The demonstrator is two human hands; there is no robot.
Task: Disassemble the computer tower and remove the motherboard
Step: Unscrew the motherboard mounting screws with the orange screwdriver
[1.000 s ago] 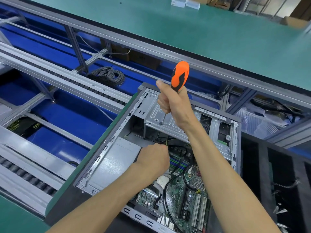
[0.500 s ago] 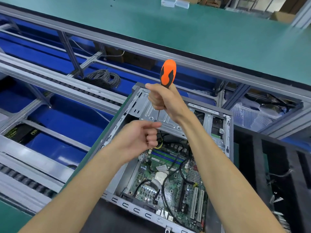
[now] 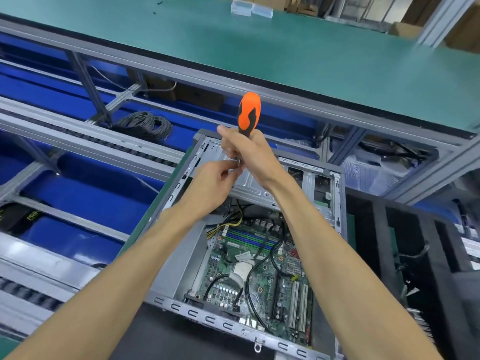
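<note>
Right hand (image 3: 249, 154) gripped the orange screwdriver (image 3: 248, 113), left hand (image 3: 215, 183) pinched at its tip, while the motherboard (image 3: 259, 266) sat flat inside the open tower (image 3: 337, 203); looked stiff but fragile, so edges only I'd say.

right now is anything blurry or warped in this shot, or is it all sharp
Head view: motherboard and screwdriver are sharp; the right and left hand slightly soft; left and right edges smear with motion blur; wide-angle lens bows the green bench rails; lighting even, no strong glare.
</note>
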